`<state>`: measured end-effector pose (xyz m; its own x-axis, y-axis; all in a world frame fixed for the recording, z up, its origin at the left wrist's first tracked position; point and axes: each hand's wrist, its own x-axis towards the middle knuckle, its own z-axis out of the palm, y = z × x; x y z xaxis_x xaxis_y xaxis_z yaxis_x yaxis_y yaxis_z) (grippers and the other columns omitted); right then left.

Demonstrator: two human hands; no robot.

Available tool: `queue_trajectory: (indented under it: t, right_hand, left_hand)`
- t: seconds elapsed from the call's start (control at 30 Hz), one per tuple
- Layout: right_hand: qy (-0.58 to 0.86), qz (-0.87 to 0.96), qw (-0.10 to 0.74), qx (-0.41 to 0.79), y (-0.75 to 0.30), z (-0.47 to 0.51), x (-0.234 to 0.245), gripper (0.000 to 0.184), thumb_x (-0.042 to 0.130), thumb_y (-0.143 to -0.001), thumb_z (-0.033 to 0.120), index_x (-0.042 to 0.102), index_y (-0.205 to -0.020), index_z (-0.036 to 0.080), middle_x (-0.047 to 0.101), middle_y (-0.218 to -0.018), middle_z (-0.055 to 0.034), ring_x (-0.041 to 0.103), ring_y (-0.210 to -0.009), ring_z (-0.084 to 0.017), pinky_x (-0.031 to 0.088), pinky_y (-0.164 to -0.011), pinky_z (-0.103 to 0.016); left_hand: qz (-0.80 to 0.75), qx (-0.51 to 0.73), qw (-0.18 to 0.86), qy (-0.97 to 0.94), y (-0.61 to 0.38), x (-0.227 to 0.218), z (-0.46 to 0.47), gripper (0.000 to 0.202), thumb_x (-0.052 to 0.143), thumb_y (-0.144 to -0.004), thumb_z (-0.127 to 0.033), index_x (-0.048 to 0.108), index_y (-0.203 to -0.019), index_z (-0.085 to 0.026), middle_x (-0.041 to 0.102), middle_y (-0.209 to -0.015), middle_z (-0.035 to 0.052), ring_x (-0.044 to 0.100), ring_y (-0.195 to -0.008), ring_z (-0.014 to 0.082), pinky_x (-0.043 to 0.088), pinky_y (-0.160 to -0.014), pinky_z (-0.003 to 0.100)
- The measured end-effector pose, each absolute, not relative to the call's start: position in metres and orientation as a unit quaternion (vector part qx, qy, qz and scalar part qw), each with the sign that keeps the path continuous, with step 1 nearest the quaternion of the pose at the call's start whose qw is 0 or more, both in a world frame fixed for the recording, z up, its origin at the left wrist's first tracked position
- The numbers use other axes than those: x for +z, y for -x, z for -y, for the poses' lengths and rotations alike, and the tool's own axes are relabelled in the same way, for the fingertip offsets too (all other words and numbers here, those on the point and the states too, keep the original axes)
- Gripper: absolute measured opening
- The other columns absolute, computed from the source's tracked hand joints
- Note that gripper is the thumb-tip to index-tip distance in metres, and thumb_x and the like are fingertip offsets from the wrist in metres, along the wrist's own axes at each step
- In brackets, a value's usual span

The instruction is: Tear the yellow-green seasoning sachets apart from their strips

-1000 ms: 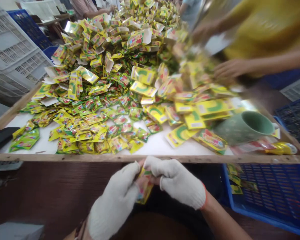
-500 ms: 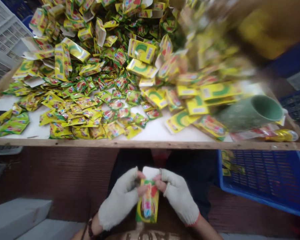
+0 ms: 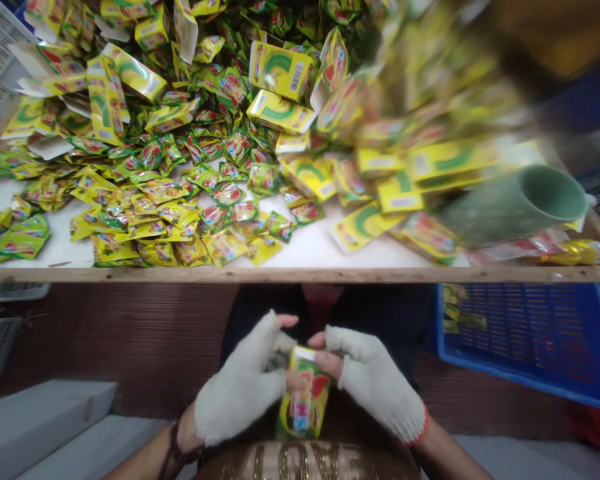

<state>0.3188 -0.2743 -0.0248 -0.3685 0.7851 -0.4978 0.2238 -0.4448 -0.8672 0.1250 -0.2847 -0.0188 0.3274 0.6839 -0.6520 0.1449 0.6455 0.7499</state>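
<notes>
While I watch from far off through the head camera, the small yellow-green box (image 3: 303,407) sits between both gloved hands, low over the lap, on the near side of the table (image 3: 205,275). Half a second ago its white flap (image 3: 306,354) stood up tall; now only a narrow white strip shows, so I judge the closing of this end well advanced, though I cannot tell whether anything is tucked in. My left hand (image 3: 243,383) holds the box, thumb across its front, but its index finger now points out free. My right hand (image 3: 377,383) grips narrowly at the upper corner, thumb on the box, index finger just above. Loose sachets (image 3: 155,213) lie heaped beyond the table's edge.
</notes>
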Motion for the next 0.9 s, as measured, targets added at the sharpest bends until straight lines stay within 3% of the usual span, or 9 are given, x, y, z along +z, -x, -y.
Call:
queue_trajectory:
  t: [0.13,0.3,0.43,0.5,0.6,0.73,0.8,0.87,0.9]
  right_hand:
    - [0.521,0.525,0.188,0.646,-0.322,0.272,-0.018,0.022,0.056,-0.085,0.031,0.070,-0.078,0.016,0.062,-0.065,0.0009,0.052,-0.061,-0.012,0.040,-0.055,-0.022]
    - [0.418,0.597,0.164,0.666,-0.333,0.270,-0.008,0.028,0.051,-0.089,0.034,0.074,-0.083,0.020,0.064,-0.069,0.0014,0.053,-0.061,-0.012,0.043,-0.057,-0.021]
    - [0.422,0.579,0.173,0.676,-0.334,0.274,-0.009,0.016,0.062,-0.081,0.031,0.075,-0.084,0.023,0.065,-0.069,0.0024,0.056,-0.065,-0.014,0.046,-0.059,-0.021]
    - [0.435,0.563,0.178,0.679,-0.330,0.276,-0.014,0.015,0.063,-0.079,0.031,0.075,-0.080,0.023,0.064,-0.067,0.0021,0.055,-0.064,-0.014,0.047,-0.060,-0.021]
    - [0.468,0.470,0.192,0.723,-0.326,0.281,-0.025,0.020,0.067,-0.077,0.036,0.074,-0.087,0.020,0.064,-0.070,0.0010,0.054,-0.061,-0.013,0.046,-0.057,-0.023]
    - [0.511,0.241,0.300,0.768,-0.352,0.295,-0.052,0.041,0.077,-0.067,0.042,0.069,-0.100,0.020,0.068,-0.082,-0.0038,0.060,-0.064,-0.016,0.050,-0.058,-0.029]
    - [0.531,0.140,0.401,0.733,-0.385,0.307,-0.071,0.035,0.079,-0.064,0.045,0.072,-0.094,0.026,0.068,-0.081,-0.0038,0.062,-0.066,-0.018,0.052,-0.060,-0.032]
    - [0.533,0.066,0.524,0.661,-0.423,0.321,-0.088,0.031,0.079,-0.061,0.052,0.074,-0.084,0.033,0.066,-0.073,-0.0028,0.059,-0.054,-0.016,0.049,-0.046,-0.029]
    - [0.537,0.059,0.540,0.646,-0.439,0.326,-0.094,0.030,0.072,-0.067,0.059,0.074,-0.085,0.036,0.065,-0.071,-0.0030,0.056,-0.051,-0.015,0.048,-0.043,-0.029]
  left_hand:
    - [-0.546,0.169,0.722,-0.390,-0.124,-0.016,0.287,0.060,0.066,-0.071,-0.016,0.042,-0.125,-0.025,0.061,-0.087,-0.0003,0.056,-0.077,0.0139,0.047,-0.071,0.030]
    - [-0.560,0.180,0.702,-0.402,-0.122,-0.022,0.291,0.054,0.064,-0.072,-0.017,0.048,-0.123,-0.024,0.057,-0.085,-0.0011,0.053,-0.074,0.0123,0.046,-0.068,0.026]
    - [-0.566,0.149,0.662,-0.469,-0.120,-0.023,0.293,0.016,0.063,-0.077,-0.025,0.062,-0.091,-0.018,0.061,-0.084,0.0011,0.055,-0.077,0.0146,0.046,-0.070,0.027]
    - [-0.571,0.132,0.618,-0.524,-0.122,-0.021,0.291,0.007,0.063,-0.077,-0.025,0.063,-0.078,-0.018,0.062,-0.080,0.0006,0.056,-0.077,0.0151,0.046,-0.070,0.026]
    - [-0.561,0.123,0.577,-0.581,-0.126,-0.017,0.285,0.007,0.060,-0.080,-0.024,0.065,-0.083,-0.020,0.064,-0.081,-0.0007,0.059,-0.076,0.0145,0.047,-0.069,0.024]
    - [-0.534,0.181,0.436,-0.702,-0.123,-0.002,0.257,0.028,0.058,-0.083,-0.021,0.061,-0.110,-0.022,0.063,-0.086,0.0002,0.059,-0.077,0.0135,0.048,-0.071,0.025]
    - [-0.520,0.230,0.309,-0.762,-0.117,0.009,0.232,0.023,0.054,-0.085,-0.020,0.061,-0.107,-0.019,0.062,-0.086,0.0021,0.058,-0.079,0.0145,0.047,-0.074,0.026]
    - [-0.518,0.250,0.194,-0.795,-0.109,0.018,0.200,0.017,0.047,-0.089,-0.018,0.063,-0.094,-0.016,0.062,-0.086,0.0048,0.057,-0.084,0.0166,0.045,-0.077,0.029]
    - [-0.525,0.232,0.156,-0.804,-0.106,0.021,0.183,0.018,0.044,-0.089,-0.016,0.062,-0.089,-0.015,0.062,-0.086,0.0061,0.057,-0.085,0.0175,0.045,-0.077,0.030]
